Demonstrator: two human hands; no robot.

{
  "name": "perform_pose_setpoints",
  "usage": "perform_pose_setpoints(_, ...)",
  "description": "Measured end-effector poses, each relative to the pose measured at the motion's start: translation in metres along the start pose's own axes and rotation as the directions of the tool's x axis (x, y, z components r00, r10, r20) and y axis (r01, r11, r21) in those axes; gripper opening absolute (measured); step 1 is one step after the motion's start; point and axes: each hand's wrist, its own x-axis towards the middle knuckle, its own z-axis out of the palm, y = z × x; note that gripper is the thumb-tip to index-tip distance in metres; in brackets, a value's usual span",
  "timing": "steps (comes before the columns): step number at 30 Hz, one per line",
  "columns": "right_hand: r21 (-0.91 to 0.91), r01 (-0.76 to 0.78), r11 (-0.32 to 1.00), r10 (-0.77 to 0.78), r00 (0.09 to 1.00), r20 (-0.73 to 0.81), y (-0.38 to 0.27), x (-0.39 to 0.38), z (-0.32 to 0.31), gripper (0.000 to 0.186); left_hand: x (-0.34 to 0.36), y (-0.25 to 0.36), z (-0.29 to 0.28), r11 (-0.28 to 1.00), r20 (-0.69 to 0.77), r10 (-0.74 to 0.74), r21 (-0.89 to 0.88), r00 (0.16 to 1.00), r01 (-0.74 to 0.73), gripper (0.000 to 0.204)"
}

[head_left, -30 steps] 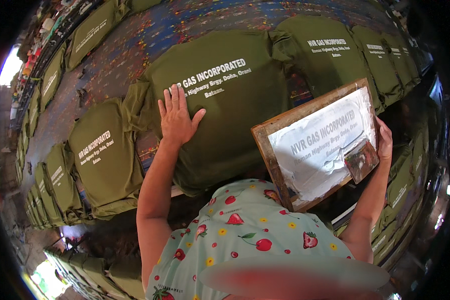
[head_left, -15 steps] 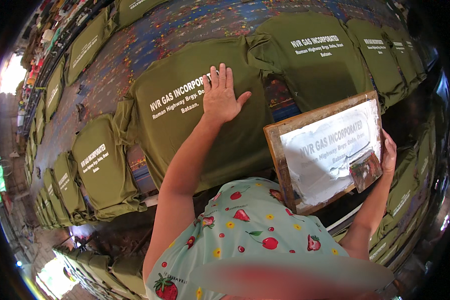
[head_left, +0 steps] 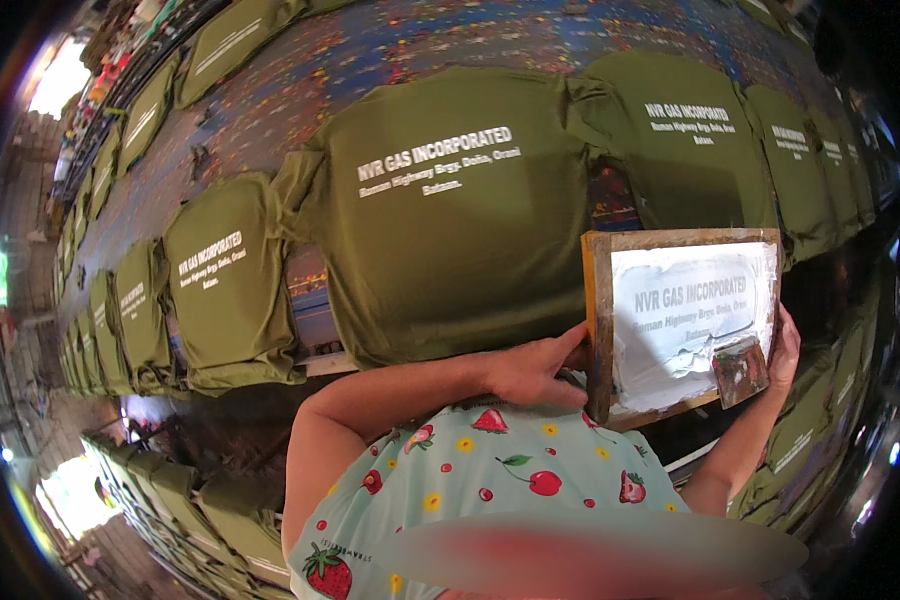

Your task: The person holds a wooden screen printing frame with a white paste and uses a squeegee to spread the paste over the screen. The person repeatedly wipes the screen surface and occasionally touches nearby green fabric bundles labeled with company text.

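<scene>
A wooden screen-printing frame [head_left: 598, 330], its mesh smeared with white ink, is tilted up in front of my body at the right. My right hand [head_left: 786, 350] grips its right edge. At the frame's lower left, my left hand [head_left: 545, 370] closes on the left edge, some fingertips hidden by the wood. A small ink-stained squeegee [head_left: 741, 375] rests on the mesh near the lower right corner. Just beyond my left hand, an olive green T-shirt [head_left: 450, 250] lies spread flat, with white lettering across its upper part.
More olive shirts with white print lie along the long table [head_left: 370, 115], such as a shirt on the left [head_left: 230, 310] and a shirt on the right [head_left: 700, 180]. Other shirts [head_left: 190, 510] hang over a rack at lower left. Further shirts line the right side.
My left hand has left the lettering on the middle shirt and come back to the frame's left edge. The frame has turned more upright, still in my right hand.
</scene>
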Motion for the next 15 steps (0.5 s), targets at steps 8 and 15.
perform_pose_setpoints(8,-0.24,-0.024,0.97,-0.025,0.98,-0.198,-0.059,0.077,0.025,0.061,-0.008,0.032,-0.008,0.92,-0.304,0.218,-0.254,0.928,-0.299,0.11)
perform_pose_setpoints(15,-0.171,0.017,0.985,-0.028,0.998,-0.062,-0.1,0.1,0.039,0.044,-0.037,0.032,-0.043,0.835,-0.103,0.111,-0.529,0.988,-0.149,0.071)
